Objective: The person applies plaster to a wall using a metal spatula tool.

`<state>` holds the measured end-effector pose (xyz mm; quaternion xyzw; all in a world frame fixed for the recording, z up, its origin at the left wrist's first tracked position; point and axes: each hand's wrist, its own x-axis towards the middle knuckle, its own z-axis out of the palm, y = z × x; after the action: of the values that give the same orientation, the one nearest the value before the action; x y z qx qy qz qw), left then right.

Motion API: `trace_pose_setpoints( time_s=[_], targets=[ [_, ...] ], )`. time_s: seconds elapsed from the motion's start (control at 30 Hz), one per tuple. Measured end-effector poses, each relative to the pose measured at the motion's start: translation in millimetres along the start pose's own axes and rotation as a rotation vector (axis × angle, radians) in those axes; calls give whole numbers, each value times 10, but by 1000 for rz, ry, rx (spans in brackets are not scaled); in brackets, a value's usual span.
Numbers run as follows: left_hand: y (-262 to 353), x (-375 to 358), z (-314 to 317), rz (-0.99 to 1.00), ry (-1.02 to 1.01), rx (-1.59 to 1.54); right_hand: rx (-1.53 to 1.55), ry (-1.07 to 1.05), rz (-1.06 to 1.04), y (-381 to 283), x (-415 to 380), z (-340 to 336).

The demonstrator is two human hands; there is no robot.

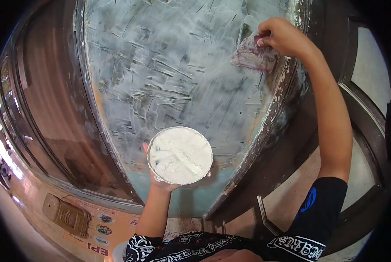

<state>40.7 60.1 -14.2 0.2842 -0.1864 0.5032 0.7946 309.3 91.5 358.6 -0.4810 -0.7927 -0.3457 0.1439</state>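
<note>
My left hand [162, 184] supports a round tub of white putty [181, 155] from below, its fingertips showing at both sides of the rim. The putty's surface is uneven, with ridges across it. At the upper right, my right hand [283, 36] is closed round the grip of a putty knife [254, 56]. Its wide blade, smeared with pale and reddish-brown residue, lies against or very close to the wall panel [160, 74]. Grey-white streaks of putty and dark scrape marks cover that panel. Part of the knife's grip is hidden by my fingers.
A worn frame edge with peeling paint [276, 105] borders the panel on the right. Brown wooden panelling [51, 87] stands on the left. On the floor at lower left are a brown plastic stool-like object [66, 215] and an orange printed sheet [117, 231].
</note>
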Motion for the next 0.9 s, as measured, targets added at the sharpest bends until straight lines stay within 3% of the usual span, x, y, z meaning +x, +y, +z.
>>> trace_pose_setpoints(
  time_s=[0.07,0.1,0.13,0.2,0.23,0.27,0.33,0.37,0.4,0.47,0.57,0.63,0.7,0.73,0.8,0.83,0.87,0.9],
  targets=[
    [-15,-1,6,2,15,58,20,119,-14,430,135,8],
    [-23,-20,-10,9,115,75,44,242,-6,690,216,-119],
    [-20,-27,-15,18,217,93,71,365,1,656,236,-297],
    [-6,-44,29,11,189,77,124,481,85,415,8,-611],
    [14,-57,21,26,177,83,366,347,291,536,56,-735],
    [28,-74,13,39,167,86,367,345,291,661,42,-679],
    [55,-107,21,38,165,87,290,217,33,634,-16,-529],
    [61,-119,27,39,160,91,209,133,64,435,-112,-404],
    [57,-122,23,41,162,89,394,30,48,273,-141,-226],
    [56,-115,23,35,166,93,164,65,-117,92,-123,198],
    [18,-112,63,17,139,75,41,40,13,-29,-32,160],
    [25,-136,67,26,173,57,44,346,9,336,136,-36],
    [44,-175,35,49,199,83,107,406,123,857,250,-309],
    [64,-190,22,65,223,106,-9,503,167,1021,230,-407],
    [125,-230,9,61,186,100,23,309,389,689,73,-658],
    [151,-254,-1,55,148,89,212,318,334,624,7,-559],
    [175,-270,-12,54,149,86,246,363,64,640,-14,-337],
    [196,-279,-22,60,154,95,236,321,27,425,-86,-181]
  ],
)
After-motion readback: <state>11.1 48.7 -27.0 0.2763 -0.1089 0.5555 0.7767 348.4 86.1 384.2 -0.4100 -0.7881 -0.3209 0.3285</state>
